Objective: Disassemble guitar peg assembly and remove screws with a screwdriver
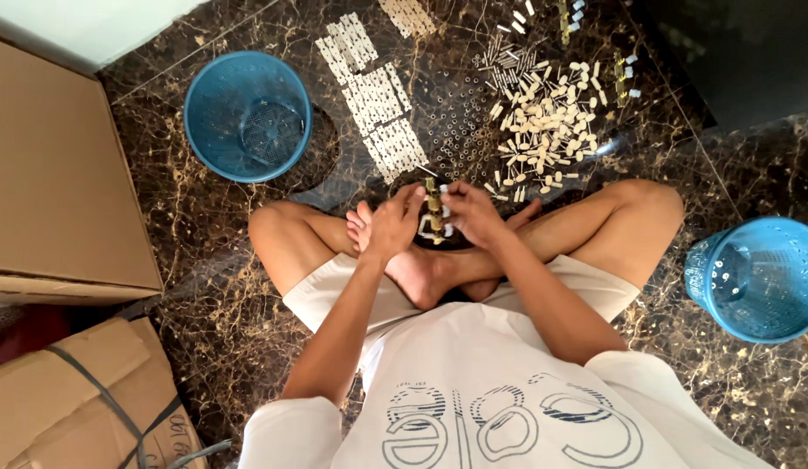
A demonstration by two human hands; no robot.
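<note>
Brass strip (433,211) upright between both hands.
My left hand (393,224) and right hand (473,213) fingers grip it equally near, long axis pointing away from me.

Two packages in view, both at left edge of the head view, resting on the dark marble floor (221,260). First: large cardboard box (56,174), plain brown, rectangular, flat broad face up, upper left, set against the pale wall (91,22); no label visible on the shown faces. Second: smaller cardboard carton (74,399), brown, lower left, just below the first, bound with dark strapping bands (108,404) crossing its top; some dark print near its lower right corner. No signs or screens seen.
</note>
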